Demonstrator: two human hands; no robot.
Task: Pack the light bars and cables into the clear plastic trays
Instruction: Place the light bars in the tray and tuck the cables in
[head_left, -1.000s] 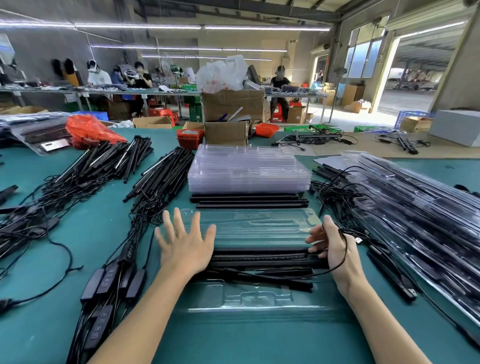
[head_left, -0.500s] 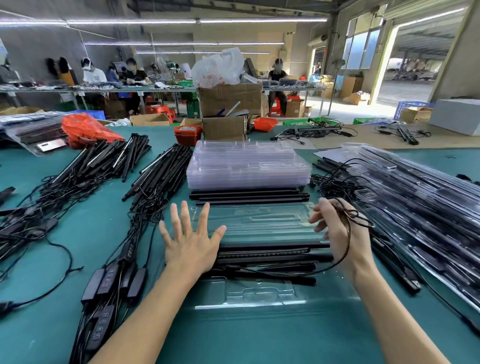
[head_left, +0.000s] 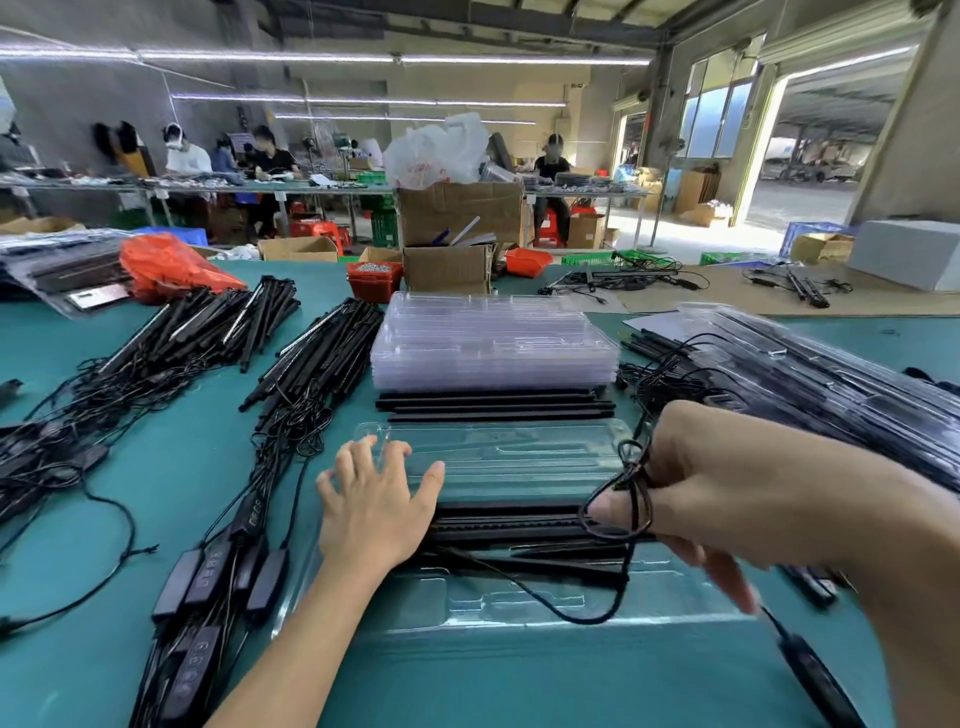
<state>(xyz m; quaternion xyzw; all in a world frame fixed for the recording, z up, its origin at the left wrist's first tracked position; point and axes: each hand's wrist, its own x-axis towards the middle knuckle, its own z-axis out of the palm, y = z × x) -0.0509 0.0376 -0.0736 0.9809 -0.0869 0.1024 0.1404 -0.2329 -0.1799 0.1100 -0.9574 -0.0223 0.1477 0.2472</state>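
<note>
1. Workshop floor, long strip lights overhead, people seated at far benches, and a green table (head_left: 156, 467) spread with stock.
2. Left hand (head_left: 371, 512) lies flat, fingers straight and spread, palm down on the left end of the open clear tray (head_left: 498, 457).
3. Just right of that palm, black light bars (head_left: 509, 525) lie lengthwise across the middle of the tray, their left ends under the hand's edge.
4. Right hand (head_left: 696, 493) hangs above the tray's right end, thumb and forefinger pinching a black cable (head_left: 631, 483) wound into small loops.
5. From those pinching fingers the cable drops in a long slack curve over the near half of the tray, then trails off past the lower fingers toward a black inline controller (head_left: 815, 675) at the near right.
6. Beyond the left fingertips, loose dark bars (head_left: 493, 405) lie side by side, and behind them a stack of empty clear trays (head_left: 493, 343).
7. Left of the left hand, bundles of bars with cables and controllers (head_left: 218, 577) fan out across the table.
8. Behind the right hand, a heap of filled trays (head_left: 810, 374) slants away to the right.
9. Further back: cardboard boxes (head_left: 457, 218), a red bin (head_left: 374, 280), an orange bag (head_left: 171, 265).
</note>
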